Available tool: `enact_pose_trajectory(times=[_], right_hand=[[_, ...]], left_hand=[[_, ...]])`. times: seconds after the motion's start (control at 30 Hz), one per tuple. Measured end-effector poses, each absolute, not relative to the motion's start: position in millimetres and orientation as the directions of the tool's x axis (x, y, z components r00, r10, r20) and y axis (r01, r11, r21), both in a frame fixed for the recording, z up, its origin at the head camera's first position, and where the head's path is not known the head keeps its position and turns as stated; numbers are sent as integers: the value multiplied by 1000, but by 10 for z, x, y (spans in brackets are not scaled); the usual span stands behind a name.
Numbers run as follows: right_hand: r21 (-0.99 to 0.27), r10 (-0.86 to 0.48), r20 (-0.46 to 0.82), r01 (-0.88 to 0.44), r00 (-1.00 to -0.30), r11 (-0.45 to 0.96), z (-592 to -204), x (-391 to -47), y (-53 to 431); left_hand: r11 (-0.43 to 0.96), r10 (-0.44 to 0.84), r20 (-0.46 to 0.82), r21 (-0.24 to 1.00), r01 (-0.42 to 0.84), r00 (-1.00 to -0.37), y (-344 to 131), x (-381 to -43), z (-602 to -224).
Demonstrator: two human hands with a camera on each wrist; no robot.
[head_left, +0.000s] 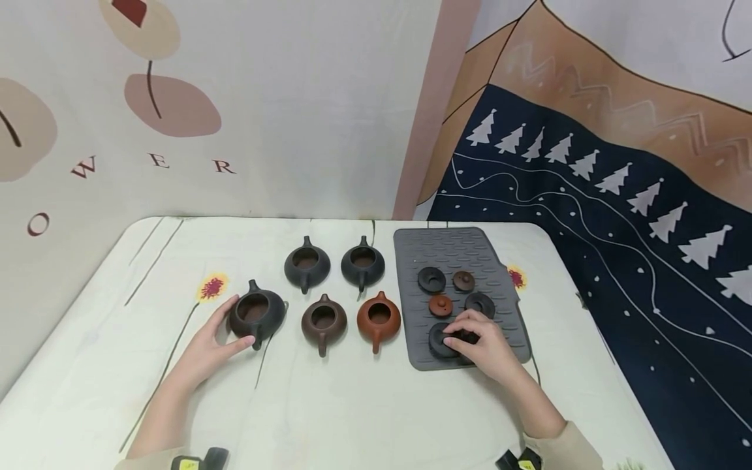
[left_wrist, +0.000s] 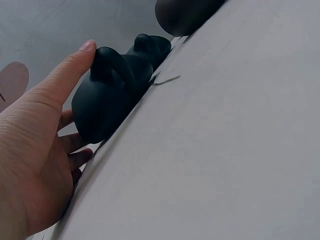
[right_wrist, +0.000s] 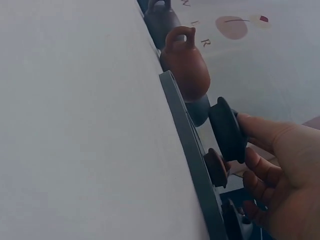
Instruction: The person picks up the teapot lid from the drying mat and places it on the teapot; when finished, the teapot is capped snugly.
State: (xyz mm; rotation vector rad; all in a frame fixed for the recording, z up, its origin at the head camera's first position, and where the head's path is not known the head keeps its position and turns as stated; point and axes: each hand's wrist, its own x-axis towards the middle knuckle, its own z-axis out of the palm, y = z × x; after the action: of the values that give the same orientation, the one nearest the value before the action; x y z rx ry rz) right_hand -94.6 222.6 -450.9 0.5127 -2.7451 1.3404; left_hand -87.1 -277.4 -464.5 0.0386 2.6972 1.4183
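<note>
At the left, my left hand (head_left: 205, 343) holds a black teapot (head_left: 256, 313) standing on the table, lidless. The thumb lies at the loop handle and the other fingers reach round the body. My right hand (head_left: 484, 343) pinches a black teapot lid (right_wrist: 229, 129) between thumb and fingers, raised and tilted above the grey mat (head_left: 420, 245). On the mat lie a black lid (head_left: 431, 279), a brown lid (head_left: 463, 281), a red-brown lid (head_left: 440, 305) and another black lid (head_left: 480, 305). The right hand partly hides what is beneath it.
Two black teapots (head_left: 307, 265) stand in the back row. In front of them are a brown teapot (head_left: 324, 321) and a red-brown teapot (head_left: 378, 320), beside the mat's left edge. All are lidless. A printed cloth (head_left: 329, 130) hangs behind the table.
</note>
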Motion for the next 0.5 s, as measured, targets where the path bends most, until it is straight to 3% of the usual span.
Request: enact_pose_trajectory(times=[0.5], right_hand=[[-771, -295, 219, -350, -930, 531, -4227, -1026, 1962]], left_hand=[[574, 65, -73, 819, -22, -995, -2786, -874, -4664]])
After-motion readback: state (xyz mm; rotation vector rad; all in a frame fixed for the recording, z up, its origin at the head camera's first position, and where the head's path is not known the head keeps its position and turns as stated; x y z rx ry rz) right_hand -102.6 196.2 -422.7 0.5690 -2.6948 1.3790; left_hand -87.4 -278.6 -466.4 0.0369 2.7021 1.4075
